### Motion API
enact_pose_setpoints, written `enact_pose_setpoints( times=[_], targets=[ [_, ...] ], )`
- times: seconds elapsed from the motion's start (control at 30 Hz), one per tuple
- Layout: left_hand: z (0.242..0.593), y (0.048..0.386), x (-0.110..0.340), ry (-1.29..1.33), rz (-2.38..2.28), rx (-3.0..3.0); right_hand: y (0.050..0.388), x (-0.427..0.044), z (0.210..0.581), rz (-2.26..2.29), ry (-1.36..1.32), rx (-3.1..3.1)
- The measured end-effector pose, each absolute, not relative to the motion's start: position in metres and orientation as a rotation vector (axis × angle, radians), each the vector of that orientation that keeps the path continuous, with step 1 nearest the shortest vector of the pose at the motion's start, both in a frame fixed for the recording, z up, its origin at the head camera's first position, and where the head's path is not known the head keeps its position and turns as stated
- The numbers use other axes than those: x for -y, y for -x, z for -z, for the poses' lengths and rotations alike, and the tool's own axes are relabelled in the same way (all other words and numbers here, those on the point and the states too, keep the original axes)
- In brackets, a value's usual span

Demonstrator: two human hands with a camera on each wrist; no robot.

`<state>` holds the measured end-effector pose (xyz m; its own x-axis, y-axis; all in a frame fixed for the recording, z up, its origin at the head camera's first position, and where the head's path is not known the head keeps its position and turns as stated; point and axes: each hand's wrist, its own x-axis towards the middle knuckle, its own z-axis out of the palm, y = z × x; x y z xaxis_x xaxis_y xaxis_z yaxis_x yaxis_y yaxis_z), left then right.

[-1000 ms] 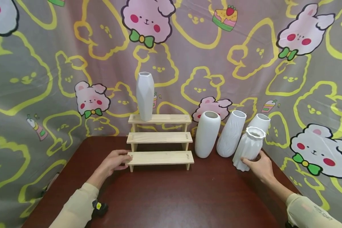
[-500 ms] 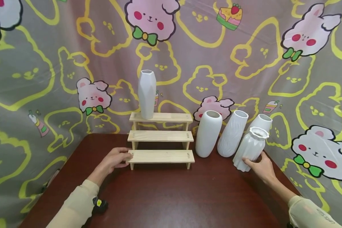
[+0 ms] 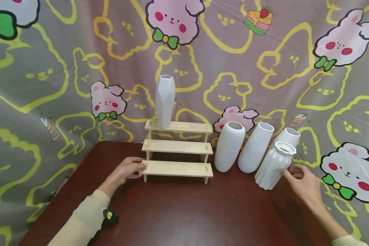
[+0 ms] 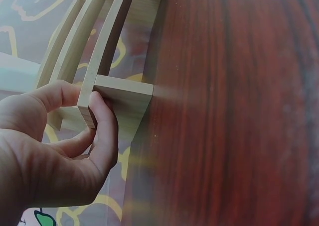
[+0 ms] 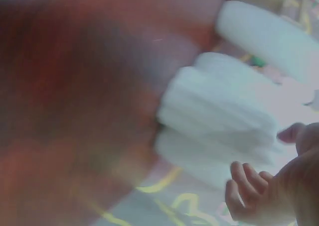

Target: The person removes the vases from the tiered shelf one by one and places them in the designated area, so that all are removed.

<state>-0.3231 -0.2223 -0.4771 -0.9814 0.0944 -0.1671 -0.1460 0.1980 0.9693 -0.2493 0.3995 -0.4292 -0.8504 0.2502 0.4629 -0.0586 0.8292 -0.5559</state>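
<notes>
My left hand [image 3: 127,169] pinches the left end of the lowest board of a three-step wooden display stand [image 3: 178,168]; the left wrist view shows thumb and fingers curled round that board's end [image 4: 88,99]. To the right, a white fluted vase with a ruffled rim [image 3: 272,166] stands on the table. Beside its right side is my right hand [image 3: 305,186], fingers loosely bent, thumb tip close to the vase. In the blurred right wrist view, that hand [image 5: 269,186] encloses nothing. A tall faceted white vase [image 3: 165,102] stands on the stand's top step, left of centre.
Right of the stand are a smooth white vase [image 3: 230,147], a leaf-textured white vase [image 3: 255,148] and another white vase [image 3: 290,136], partly hidden behind the fluted one. A patterned curtain [image 3: 184,61] hangs behind the dark red-brown table [image 3: 184,212].
My right hand has let go of the fluted vase and drawn away to the right. The left hand keeps its hold on the stand. The head view has shifted slightly.
</notes>
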Motion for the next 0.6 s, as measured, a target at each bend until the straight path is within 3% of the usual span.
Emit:
enact_pose_setpoints(
  times=[0.37,0.6],
  targets=[
    [0.477,0.324,0.224,0.083,-1.881,-2.266,0.244,-0.319,0.375,-0.934,0.015,2.057],
    [0.478,0.322,0.222,0.071,-1.903,-2.275,0.258,-0.253,0.364,-1.156,-0.068,2.034]
  ],
)
